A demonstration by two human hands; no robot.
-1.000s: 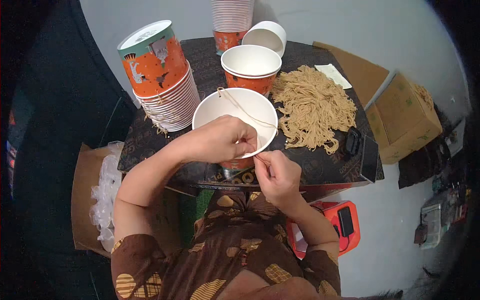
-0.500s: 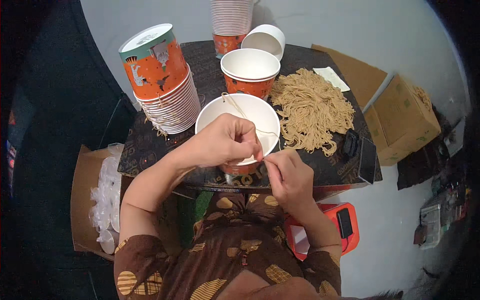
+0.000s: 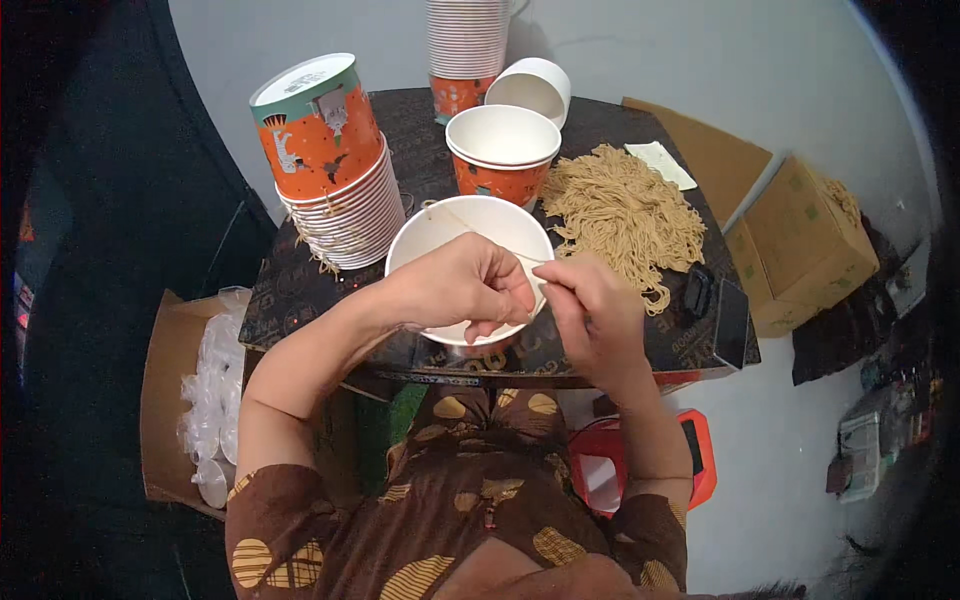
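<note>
My left hand and my right hand meet over the near rim of a white paper bowl on the dark table. Both pinch a thin pale noodle strand that runs across the bowl's mouth. Right of the bowl lies a heap of dry tan noodles. Behind the bowl stands an orange-sided paper bowl with a white inside.
A tilted stack of orange printed bowls stands at the left. Behind are a tall cup stack and a white bowl on its side. A dark phone lies at the table's right edge. Cardboard boxes sit right; a box of plastic lids left; a red scale below.
Both hands have shifted slightly over the bowl's near rim, still working the strand together. The bowl and the noodle heap stay where they were.
</note>
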